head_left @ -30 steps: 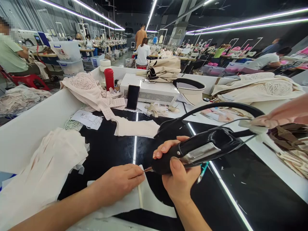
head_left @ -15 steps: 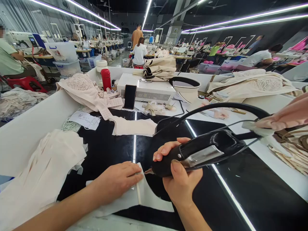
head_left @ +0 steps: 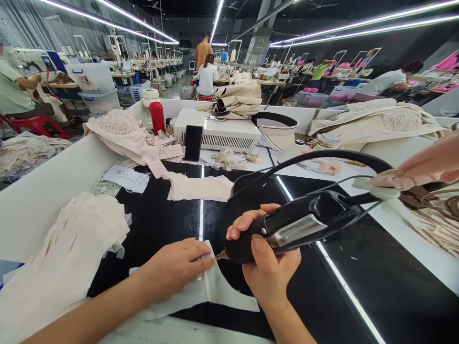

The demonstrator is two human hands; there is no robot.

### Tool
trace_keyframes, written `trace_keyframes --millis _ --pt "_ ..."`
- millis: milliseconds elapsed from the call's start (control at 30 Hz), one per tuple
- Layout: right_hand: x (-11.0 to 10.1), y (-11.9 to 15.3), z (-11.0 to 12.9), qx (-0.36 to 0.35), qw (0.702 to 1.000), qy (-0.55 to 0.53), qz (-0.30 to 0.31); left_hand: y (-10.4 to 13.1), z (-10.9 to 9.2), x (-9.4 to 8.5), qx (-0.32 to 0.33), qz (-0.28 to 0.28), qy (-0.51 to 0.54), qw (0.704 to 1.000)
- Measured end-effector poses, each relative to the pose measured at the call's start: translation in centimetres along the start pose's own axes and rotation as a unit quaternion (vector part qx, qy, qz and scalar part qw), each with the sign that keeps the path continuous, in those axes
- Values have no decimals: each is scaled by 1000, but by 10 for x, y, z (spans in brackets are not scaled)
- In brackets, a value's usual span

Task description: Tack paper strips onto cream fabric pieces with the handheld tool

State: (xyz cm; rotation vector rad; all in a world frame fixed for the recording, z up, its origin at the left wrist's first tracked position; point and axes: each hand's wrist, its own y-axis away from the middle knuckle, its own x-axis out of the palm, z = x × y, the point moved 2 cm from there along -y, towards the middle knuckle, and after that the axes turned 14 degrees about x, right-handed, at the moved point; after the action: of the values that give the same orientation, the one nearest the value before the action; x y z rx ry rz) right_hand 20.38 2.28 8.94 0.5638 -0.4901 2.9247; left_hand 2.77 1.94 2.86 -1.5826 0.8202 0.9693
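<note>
My left hand (head_left: 179, 263) lies with its fingers stretched flat on a white piece of fabric (head_left: 229, 291). A narrow cream strip (head_left: 207, 286) runs down that fabric just beside my fingertips. My right hand (head_left: 268, 263) is wrapped round a black corded hand tool (head_left: 297, 220) with a silver lever along its side. Its pointed coppery tip (head_left: 222, 255) is at the fabric's curved edge, close to my left fingers; contact I cannot tell. Another person's hand (head_left: 412, 174) at the right holds the tool's thick black cable (head_left: 322, 155) with a pale cloth.
White fabric pieces (head_left: 79, 234) are heaped at left. A beige strip (head_left: 201, 186) lies across the black work surface (head_left: 154, 215). Behind it stand a phone (head_left: 192, 143), a red bottle (head_left: 157, 117) and a white vented box (head_left: 222, 136). Beige garments (head_left: 376, 122) lie at back right.
The other person's hand has shifted slightly left and down with the cable. My hands and the tool hold nearly the same place on the fabric.
</note>
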Motion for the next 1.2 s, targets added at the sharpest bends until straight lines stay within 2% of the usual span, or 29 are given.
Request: trace_keyframes --millis 267,467,633,833,1000,1200 --pt "-3 9 6 -2 1000 -9 3 2 0 0 -2 12 -8 1000" --pt "-1 10 3 5 1000 8 -10 1 2 -1 -1 1 -4 1000" --pt "-8 13 15 -9 1000 11 -18 4 4 -4 7 -3 -7 1000" --pt "-25 29 31 -10 999 19 -27 -11 -11 -14 5 -13 14 1000" --pt "-35 39 32 -14 999 29 -31 -26 -23 -8 8 21 53 998" --pt "-36 44 31 -17 999 30 -35 -22 -24 -2 -33 38 61 997"
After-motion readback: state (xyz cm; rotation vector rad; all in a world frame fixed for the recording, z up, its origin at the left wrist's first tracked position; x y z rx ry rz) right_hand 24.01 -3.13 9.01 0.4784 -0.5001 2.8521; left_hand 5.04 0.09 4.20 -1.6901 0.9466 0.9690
